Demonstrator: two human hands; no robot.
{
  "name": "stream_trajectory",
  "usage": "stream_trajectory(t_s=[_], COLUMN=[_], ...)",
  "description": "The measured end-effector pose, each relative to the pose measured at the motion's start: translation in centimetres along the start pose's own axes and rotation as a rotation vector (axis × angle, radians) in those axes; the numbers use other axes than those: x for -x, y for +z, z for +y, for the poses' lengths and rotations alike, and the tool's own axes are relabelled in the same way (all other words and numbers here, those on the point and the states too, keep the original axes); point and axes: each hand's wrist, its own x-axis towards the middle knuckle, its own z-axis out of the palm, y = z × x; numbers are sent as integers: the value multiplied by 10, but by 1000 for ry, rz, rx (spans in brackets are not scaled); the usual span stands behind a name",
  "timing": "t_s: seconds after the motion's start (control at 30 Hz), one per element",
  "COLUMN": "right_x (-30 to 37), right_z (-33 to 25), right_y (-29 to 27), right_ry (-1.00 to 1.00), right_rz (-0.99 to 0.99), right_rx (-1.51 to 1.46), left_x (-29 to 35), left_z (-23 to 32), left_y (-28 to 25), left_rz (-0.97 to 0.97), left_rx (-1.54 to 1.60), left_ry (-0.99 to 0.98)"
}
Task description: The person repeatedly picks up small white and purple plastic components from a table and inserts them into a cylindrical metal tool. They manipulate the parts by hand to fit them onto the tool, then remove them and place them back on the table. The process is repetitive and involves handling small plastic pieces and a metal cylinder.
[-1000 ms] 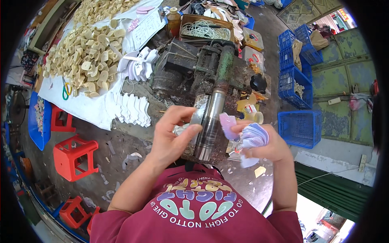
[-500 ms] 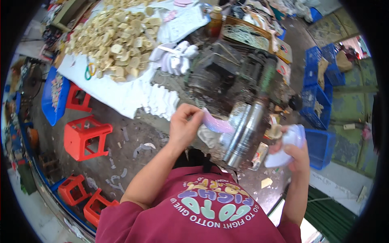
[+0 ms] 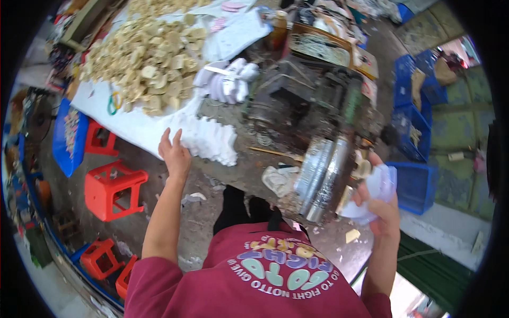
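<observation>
My left hand (image 3: 175, 153) hovers at the front edge of the white-covered table, fingers apart, with nothing seen in it. Just right of it lies a row of overlapping white curved pieces (image 3: 214, 140). My right hand (image 3: 384, 212) grips several pale lilac curved sheet pieces (image 3: 383, 183), held right of the machine. The greasy dark machine (image 3: 286, 87) has shiny metal rollers (image 3: 324, 183) pointing toward me. A whitish cloth (image 3: 278, 180) and a thin wooden stick (image 3: 275, 153) lie left of the rollers.
A heap of cream-coloured pieces (image 3: 154, 58) covers the far left, with a bundle of lilac-white pieces (image 3: 228, 79) beside it. Red stools (image 3: 114, 185) and a blue basin (image 3: 69, 138) stand at left. Blue crates (image 3: 413, 132) stand at right. Scraps litter the floor.
My left hand has moved left from the rollers to the row of white pieces. The pink-purple strip it held is no longer in it. My right hand still holds the lilac pieces.
</observation>
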Motion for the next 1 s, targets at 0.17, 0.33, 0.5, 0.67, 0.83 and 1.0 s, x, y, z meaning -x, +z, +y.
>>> stream_trajectory(t_s=[0.17, 0.33, 0.5, 0.67, 0.83, 1.0], right_x=[-4, -2, -4, -2, -9, 3], right_z=[-13, -16, -13, -5, -26, -31], right_y=[48, 62, 48, 44, -18, -15], right_ry=[-22, -114, -116, -68, -100, 17], right_rz=[-40, -199, -386, -329, -15, -524], right_rx=[440, 426, 247, 258, 308, 406], left_x=[-41, -79, -75, -62, -44, -34], left_z=[174, 256, 259, 261, 259, 273], left_y=[-86, -164, -154, -146, -135, -132], left_rz=[-664, -1173, -1325, -1260, -856, -866], left_rx=[1244, 1579, 1876, 1915, 1803, 1774], left_ry=[-417, -224, -382, -346, -498, -424])
